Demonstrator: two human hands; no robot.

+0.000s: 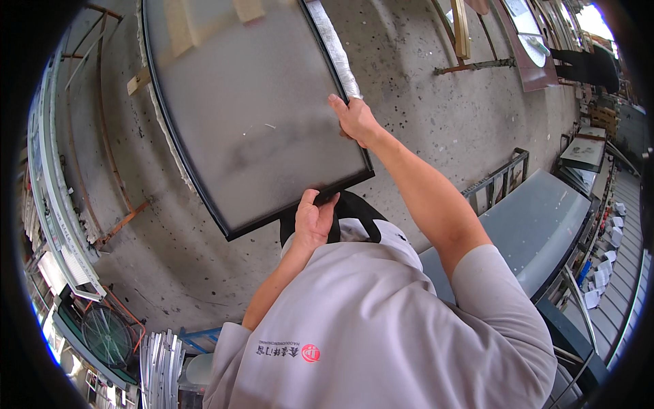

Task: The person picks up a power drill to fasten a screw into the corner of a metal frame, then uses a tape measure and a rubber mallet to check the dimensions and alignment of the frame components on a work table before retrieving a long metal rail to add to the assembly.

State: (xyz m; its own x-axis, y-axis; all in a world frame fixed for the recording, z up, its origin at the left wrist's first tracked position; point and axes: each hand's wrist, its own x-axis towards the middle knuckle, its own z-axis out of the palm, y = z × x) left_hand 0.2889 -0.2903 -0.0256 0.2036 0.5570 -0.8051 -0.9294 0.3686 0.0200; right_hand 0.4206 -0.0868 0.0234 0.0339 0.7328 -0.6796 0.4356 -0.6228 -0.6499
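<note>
A large frosted glass pane [252, 129] with a black border lies in front of me, its near end close to my waist. My left hand [315, 221] is closed on the near edge, thumb up over the border and fingers partly hidden. On the right edge, near the corner, my right hand [355, 121] grips the pane with its thumb on the glass and its other fingers mostly underneath. Pale wooden strips show blurred through the far part, and the end of a wooden strip [138, 82] sticks out at the left. White wrapping [337, 51] runs along the right side.
Rusty metal racks [112, 136] stand on the left, beside long stacked profiles [65, 232]. A round fan [107, 334] sits at lower left. To my right is a grey sheet-topped table [535, 225]; a wooden post [461, 31] and another person [589, 68] are farther off.
</note>
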